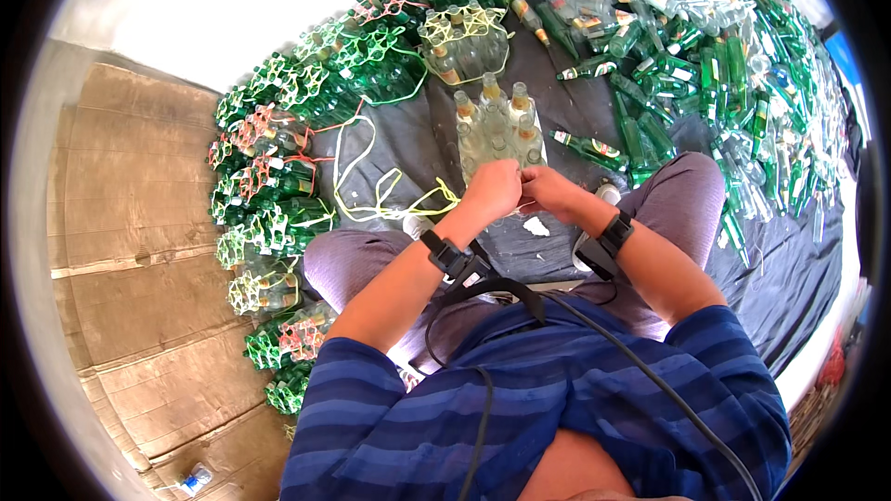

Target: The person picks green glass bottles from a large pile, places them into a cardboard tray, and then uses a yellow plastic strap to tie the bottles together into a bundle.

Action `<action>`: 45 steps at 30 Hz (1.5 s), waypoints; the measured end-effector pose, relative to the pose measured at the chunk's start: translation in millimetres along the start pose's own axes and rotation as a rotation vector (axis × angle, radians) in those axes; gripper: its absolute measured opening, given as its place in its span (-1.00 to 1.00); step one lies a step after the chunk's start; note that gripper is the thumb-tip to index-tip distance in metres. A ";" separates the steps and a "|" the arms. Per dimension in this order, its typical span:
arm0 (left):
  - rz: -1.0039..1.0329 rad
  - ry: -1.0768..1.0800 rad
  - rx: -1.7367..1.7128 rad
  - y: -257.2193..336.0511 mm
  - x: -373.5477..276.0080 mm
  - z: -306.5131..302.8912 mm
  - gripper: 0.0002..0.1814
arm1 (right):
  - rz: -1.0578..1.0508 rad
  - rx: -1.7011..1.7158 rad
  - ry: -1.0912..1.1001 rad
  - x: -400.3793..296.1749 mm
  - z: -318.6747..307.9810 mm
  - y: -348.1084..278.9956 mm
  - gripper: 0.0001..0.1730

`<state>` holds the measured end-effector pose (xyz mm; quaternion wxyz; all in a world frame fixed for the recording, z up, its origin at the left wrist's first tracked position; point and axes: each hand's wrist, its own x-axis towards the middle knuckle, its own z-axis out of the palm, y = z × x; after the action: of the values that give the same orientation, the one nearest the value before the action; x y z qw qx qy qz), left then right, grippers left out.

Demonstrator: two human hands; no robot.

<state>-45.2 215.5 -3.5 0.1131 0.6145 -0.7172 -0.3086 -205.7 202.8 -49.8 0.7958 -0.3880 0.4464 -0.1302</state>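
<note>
A group of clear glass bottles (495, 126) stands upright between my feet. My left hand (493, 184) and my right hand (550, 189) meet at the near side of this group, fingertips close together. Both hands have bent fingers that appear to pinch a thin strand, too small to make out surely. Yellow-green plastic strapping (376, 211) lies in loose loops on the dark sheet, its end reaching my left wrist. A white scrap (536, 226) lies just below my hands. Each wrist wears a black strap with a device.
Tied bundles of green bottles (376, 69) line the left and far side; one bundle of clear bottles (466, 42) stands beyond the group. A large heap of loose bottles (696, 62) covers the right. A loose green bottle (590, 149) lies near my right foot. Cardboard (160, 257) borders the left.
</note>
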 end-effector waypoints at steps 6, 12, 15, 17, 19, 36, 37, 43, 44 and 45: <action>0.198 0.012 0.173 8.8 -27.9 -4.2 -0.77 | -0.016 -0.326 0.046 -5.5 -3.0 -8.1 -0.78; 0.263 -0.076 0.311 -8.7 -29.7 -8.0 -0.76 | -0.385 -1.008 0.308 -15.2 1.4 -20.9 -0.71; 0.219 -0.110 0.356 -11.7 -32.1 -10.5 -0.76 | -0.545 -0.781 0.335 -20.8 16.1 -25.3 -0.71; 0.201 -0.143 0.387 -12.8 -31.1 -11.3 -0.76 | -0.555 -0.617 0.276 -12.7 21.6 -20.7 -0.70; 0.202 -0.184 0.425 -19.2 -29.5 -12.4 -0.77 | -0.540 -0.587 0.224 -6.5 22.2 -17.2 -0.70; -0.213 -0.616 0.089 -145.2 22.6 -112.1 -0.72 | -0.436 -0.790 0.195 -20.7 20.3 -56.0 -0.63; -0.189 -0.586 0.134 -141.4 28.1 -116.3 -0.72 | -0.423 -0.737 0.177 -27.2 17.2 -70.3 -0.63; -0.004 -0.404 0.331 -149.9 70.3 -129.4 -0.72 | -0.426 -0.633 0.143 -45.4 -6.7 -174.5 -0.71; -0.041 -0.369 0.335 -149.1 77.8 -127.9 -0.71 | -0.405 -0.639 0.137 -40.6 -12.2 -187.2 -0.71; -0.020 -0.334 0.348 -152.1 86.4 -123.7 -0.71 | -0.385 -0.643 0.129 -33.7 -17.9 -196.8 -0.72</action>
<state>126.3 87.5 -13.6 -0.1178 0.5723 -0.7622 -0.2785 -212.0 81.6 109.7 0.5647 -0.6854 0.4328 -0.1548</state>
